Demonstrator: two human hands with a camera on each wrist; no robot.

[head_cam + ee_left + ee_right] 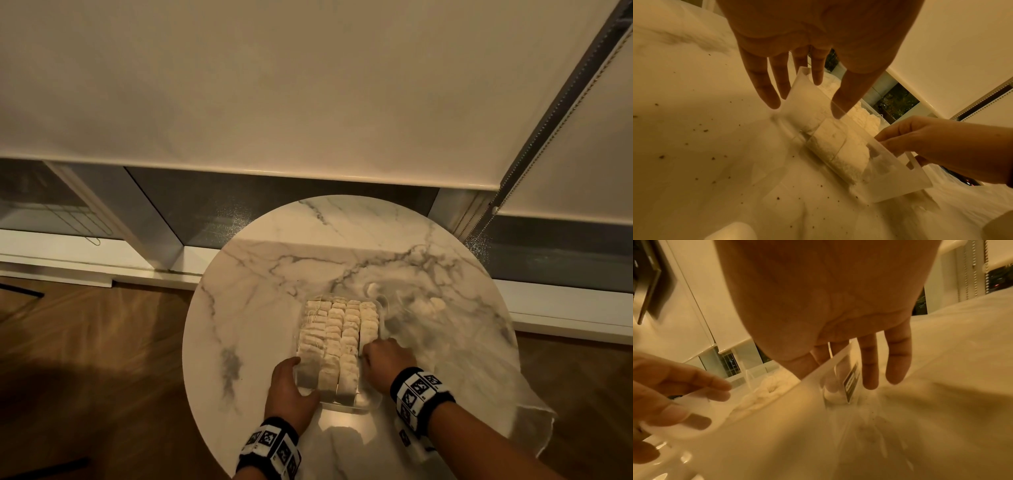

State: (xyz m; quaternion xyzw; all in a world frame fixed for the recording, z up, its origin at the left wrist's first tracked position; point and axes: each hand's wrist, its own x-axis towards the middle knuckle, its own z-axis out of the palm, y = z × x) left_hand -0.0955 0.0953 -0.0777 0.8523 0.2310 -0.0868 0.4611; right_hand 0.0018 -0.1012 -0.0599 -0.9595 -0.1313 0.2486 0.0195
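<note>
A clear plastic box [369, 401] with rows of cream tea bags [337, 332] stands on a round marble table [274, 267]. My left hand [291, 383] holds its near left corner, thumb along the near wall. My right hand [383, 359] grips the right wall near the front. In the left wrist view my left hand [805, 107] straddles the corner of the box [890, 183], and the right hand [931, 142] pinches the rim. In the right wrist view my right hand [849, 369] has fingers on both sides of the wall [777, 418], which carries a dark label [851, 381].
Something clear and blurred [428, 308] lies right of the box. A thin translucent sheet [534, 421] overhangs the table's near right edge. Dark crumbs [705, 129] dot the tabletop. Behind are a roller blind [308, 85] and window; wooden floor [85, 342] lies to the left.
</note>
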